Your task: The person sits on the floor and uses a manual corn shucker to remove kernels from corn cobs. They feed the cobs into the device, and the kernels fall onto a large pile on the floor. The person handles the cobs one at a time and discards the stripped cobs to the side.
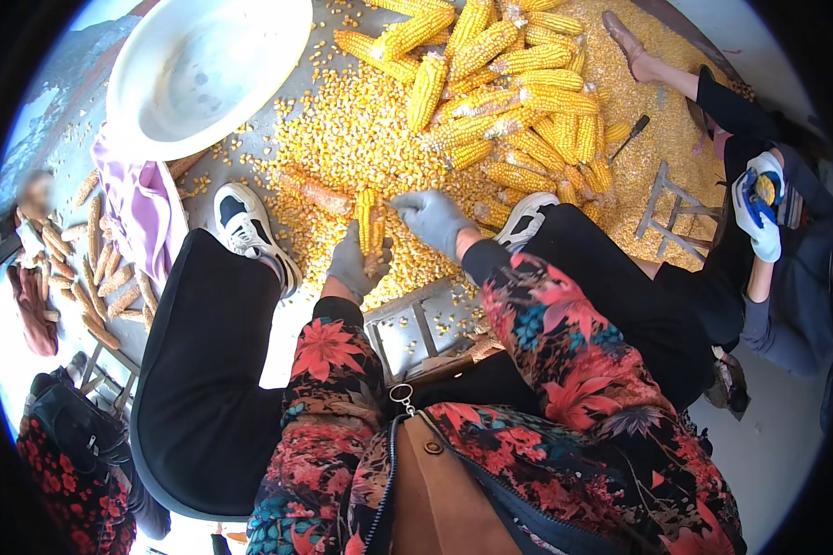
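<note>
My left hand (356, 263), in a grey glove, grips a partly shelled corn cob (366, 222) upright, with yellow kernels on the side facing up. Just right of the cob is my right hand (432, 218), also gloved, its fingers curled and pointing left. Whether something thin sits in those fingers is too small to tell. Loose corn kernels (347, 132) lie spread on the floor beneath both hands. A mostly stripped cob (316, 191) rests on them, left of the held one. Beyond my right hand rises a heap of unshelled corn ears (527, 104).
A large white basin (208, 76) stands at upper left by a lilac cloth (142, 208). Bare cobs (107, 270) lie further left. A dark-handled tool (628, 139) leans by the heap. At right, a co-worker's gloved hands (760, 205) hold corn near a wooden stool (680, 211).
</note>
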### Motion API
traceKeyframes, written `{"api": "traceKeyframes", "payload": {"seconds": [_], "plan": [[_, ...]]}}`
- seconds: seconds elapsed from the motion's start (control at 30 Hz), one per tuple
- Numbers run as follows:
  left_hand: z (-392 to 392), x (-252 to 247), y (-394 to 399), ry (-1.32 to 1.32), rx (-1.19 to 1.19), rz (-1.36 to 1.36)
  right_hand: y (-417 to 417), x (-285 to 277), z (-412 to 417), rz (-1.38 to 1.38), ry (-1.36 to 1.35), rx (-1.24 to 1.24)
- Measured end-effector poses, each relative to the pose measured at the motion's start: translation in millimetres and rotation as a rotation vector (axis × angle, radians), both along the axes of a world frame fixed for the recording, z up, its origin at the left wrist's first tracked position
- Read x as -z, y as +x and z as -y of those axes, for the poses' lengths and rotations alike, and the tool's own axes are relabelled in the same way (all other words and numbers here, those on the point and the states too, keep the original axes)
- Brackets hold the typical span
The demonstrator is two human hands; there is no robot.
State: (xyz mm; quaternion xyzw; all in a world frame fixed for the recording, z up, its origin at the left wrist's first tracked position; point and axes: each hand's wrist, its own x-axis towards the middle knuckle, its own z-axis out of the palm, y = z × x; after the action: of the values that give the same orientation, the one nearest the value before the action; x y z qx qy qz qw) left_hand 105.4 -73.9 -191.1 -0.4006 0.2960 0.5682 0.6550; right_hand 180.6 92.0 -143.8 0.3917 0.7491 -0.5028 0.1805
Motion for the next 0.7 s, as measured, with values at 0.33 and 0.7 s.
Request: {"api": "traceKeyframes", "payload": {"seconds": [0.33, 0.7], "plan": [[-18.6, -23.8, 4.1, -0.165, 0.028, -0.132, -16.9, -23.2, 48.6, 0.169, 0.326, -0.067], [-13.2, -11.6, 9.9, -0.148, -0.017, -0.113, -10.7, -19.9, 46.3, 0.283, 0.309, -0.146]]}}
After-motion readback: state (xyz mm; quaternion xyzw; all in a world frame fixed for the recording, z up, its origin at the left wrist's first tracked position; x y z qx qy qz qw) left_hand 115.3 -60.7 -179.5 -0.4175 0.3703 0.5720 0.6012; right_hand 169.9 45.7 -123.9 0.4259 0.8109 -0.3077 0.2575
